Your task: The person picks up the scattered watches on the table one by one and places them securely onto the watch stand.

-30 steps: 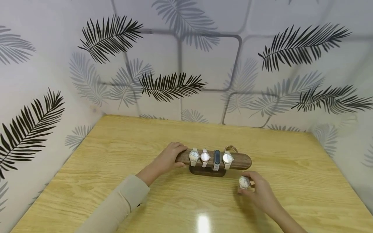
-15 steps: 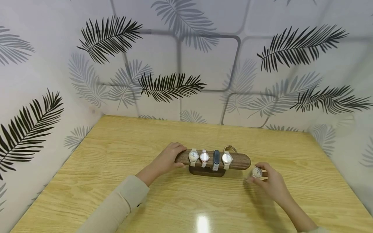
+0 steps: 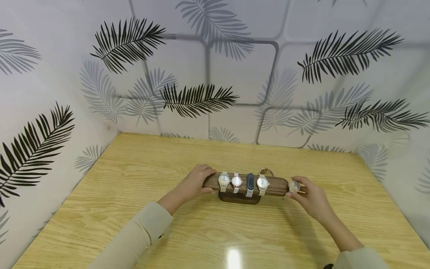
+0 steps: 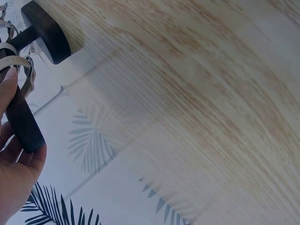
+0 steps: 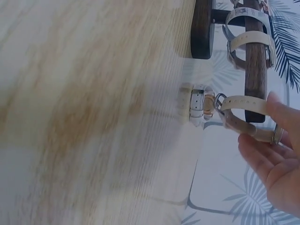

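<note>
A dark wooden watch stand (image 3: 278, 186) stands on the table, its bar carrying a white-faced watch (image 3: 223, 181), a smaller watch (image 3: 236, 181), a dark-screened fitness band (image 3: 250, 182) and another watch (image 3: 262, 183). My left hand (image 3: 193, 184) grips the bar's left end, thumb and fingers round it in the left wrist view. With thumb and fingers, my right hand (image 3: 312, 196) pinches a pale-strapped wristwatch (image 3: 294, 186) at the right end. In the right wrist view that watch's closed strap (image 5: 244, 102) loops around the bar's tip.
Another watch (image 3: 267, 172) lies on the wooden table (image 3: 161, 157) just behind the stand, partly hidden by it in the head view. A wall (image 3: 235, 123) with leaf patterns rises behind the table.
My right hand has carried the wristwatch from in front of the stand, first rightward, then back and onto the bar's right end. The left hand has kept its grip on the other end.
</note>
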Motion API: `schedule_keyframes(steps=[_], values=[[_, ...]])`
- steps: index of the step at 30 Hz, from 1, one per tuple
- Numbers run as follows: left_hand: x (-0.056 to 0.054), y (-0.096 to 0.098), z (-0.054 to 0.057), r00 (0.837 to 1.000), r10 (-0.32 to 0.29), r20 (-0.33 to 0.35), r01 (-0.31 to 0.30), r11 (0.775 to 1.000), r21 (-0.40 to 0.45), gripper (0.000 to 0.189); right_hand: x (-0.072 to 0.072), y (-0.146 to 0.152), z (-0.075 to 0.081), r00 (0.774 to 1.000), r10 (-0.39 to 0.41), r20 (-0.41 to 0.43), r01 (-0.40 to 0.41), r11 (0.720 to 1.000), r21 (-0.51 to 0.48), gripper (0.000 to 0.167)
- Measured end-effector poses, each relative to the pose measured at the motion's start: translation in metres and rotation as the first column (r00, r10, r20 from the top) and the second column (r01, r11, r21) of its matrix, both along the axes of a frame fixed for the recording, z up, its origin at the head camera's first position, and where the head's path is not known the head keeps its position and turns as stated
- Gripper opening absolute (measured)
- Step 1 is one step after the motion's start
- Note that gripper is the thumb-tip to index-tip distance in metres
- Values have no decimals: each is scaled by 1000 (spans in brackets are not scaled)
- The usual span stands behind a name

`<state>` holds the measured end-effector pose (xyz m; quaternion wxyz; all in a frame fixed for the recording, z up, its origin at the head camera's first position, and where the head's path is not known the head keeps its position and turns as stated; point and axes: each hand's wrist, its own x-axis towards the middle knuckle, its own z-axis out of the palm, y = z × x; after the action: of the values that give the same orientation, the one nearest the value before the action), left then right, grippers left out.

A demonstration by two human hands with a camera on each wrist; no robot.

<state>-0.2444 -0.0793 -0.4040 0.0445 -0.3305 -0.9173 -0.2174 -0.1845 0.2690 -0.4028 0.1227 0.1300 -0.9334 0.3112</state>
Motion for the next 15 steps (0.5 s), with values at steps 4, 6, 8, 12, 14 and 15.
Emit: schedule_keyframes(steps=[4, 6, 8, 12, 14, 15], values=[[0, 0, 1, 1000, 2, 8, -2, 1000, -23, 60, -5, 4, -1, 1000, 23, 9, -23, 1000, -7, 50], [0, 1, 1, 1000, 3, 11, -3, 999, -34, 60, -7, 6, -3, 999, 40, 5, -40, 999, -22, 49], [0, 1, 1, 1000, 3, 15, -3, 999, -40, 60, -10, 7, -6, 998, 61, -15, -61, 997, -36, 48], [1, 1, 2, 1000, 7, 30, -6, 999, -35, 60, -12, 6, -10, 991, 98, -88, -101, 994, -36, 46], [1, 1, 2, 999, 9, 35, -8, 999, -31, 60, -13, 5, -10, 989, 105, -106, -109, 994, -28, 48], [0, 1, 1, 999, 10, 35, -9, 1000, -29, 60, -13, 4, -10, 989, 105, -109, -107, 994, -21, 50]])
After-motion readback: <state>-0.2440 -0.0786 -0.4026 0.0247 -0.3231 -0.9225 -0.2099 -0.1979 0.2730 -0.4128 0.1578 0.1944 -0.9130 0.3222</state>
